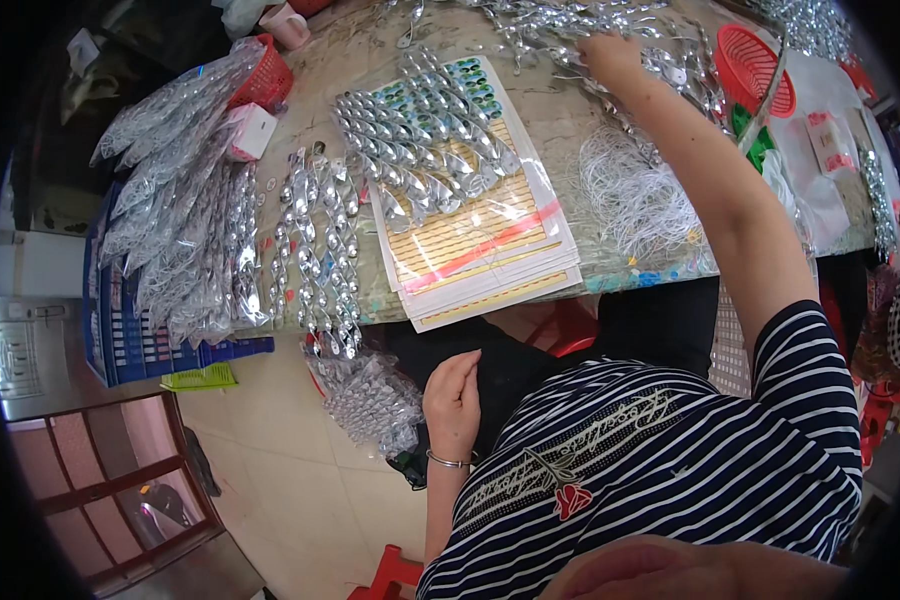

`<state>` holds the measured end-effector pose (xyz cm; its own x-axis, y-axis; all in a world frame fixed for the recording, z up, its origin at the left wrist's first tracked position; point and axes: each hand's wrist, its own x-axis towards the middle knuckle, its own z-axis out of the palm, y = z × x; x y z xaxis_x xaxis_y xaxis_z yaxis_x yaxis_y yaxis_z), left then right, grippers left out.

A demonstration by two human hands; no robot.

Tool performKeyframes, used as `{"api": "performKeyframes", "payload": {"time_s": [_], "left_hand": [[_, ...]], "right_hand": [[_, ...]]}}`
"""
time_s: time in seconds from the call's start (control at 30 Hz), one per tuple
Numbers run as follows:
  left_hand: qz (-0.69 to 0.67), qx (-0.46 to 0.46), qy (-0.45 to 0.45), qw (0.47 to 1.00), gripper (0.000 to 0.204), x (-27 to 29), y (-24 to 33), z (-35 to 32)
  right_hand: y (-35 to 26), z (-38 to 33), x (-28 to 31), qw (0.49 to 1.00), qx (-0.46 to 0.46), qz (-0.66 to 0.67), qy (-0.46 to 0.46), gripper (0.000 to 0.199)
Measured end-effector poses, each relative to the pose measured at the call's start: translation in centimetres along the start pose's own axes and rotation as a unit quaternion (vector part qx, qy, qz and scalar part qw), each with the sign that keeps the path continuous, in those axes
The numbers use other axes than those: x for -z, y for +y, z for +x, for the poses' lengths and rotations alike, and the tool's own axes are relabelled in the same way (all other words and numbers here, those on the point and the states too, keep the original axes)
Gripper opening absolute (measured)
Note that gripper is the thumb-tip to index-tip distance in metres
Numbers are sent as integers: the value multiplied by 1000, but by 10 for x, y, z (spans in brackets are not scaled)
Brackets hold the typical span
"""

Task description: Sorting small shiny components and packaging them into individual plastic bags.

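My right hand (610, 58) reaches to the far side of the table, over a tangled heap of silver twisted spiral ornaments (540, 22). Its fingers are small there and partly lost among the shiny strips, so I cannot tell whether they grip one. My left hand (452, 400) is held low in front of the table edge, above my lap. Its fingers are pressed together, and nothing shows in them. Between the hands, a row of silver spirals (420, 140) lies on a stack of printed sheets (480, 255). More spiral strands (320, 230) hang over the near edge, left of the sheets.
Bagged silver spirals (185, 200) are piled at the left in a blue crate (105, 325). White strings (635, 190) lie right of the sheets. A red basket (755, 70) stands at the far right, another red basket (265, 75) at the far left. A filled plastic bag (370, 405) sits below the edge.
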<state>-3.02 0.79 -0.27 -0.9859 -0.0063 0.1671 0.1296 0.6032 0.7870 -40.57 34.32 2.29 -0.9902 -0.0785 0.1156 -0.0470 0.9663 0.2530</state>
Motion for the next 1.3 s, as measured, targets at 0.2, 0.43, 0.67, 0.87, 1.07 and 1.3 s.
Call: {"api": "performKeyframes", "payload": {"time_s": [0.2, 0.43, 0.67, 0.87, 1.07, 1.3], "left_hand": [[-39, 4, 21, 999, 16, 1, 12, 13], [-28, -76, 88, 993, 20, -1, 48, 36], [29, -155, -1, 988, 61, -7, 88, 63], [-140, 55, -216, 965, 61, -24, 66, 39], [-134, 102, -229, 959, 36, -23, 43, 21], [-271, 217, -193, 918, 24, -25, 41, 8]], "right_hand": [[23, 0, 49, 945, 15, 235, 228, 15], [-40, -85, 106, 878, 348, 177, 276, 13], [-94, -237, 110, 797, 541, 252, 90, 17], [-89, -265, 90, 803, 492, 327, 74, 32], [-68, -246, 68, 841, 301, 439, 99, 30], [-27, -163, 1, 891, 88, 430, 117, 26]]}}
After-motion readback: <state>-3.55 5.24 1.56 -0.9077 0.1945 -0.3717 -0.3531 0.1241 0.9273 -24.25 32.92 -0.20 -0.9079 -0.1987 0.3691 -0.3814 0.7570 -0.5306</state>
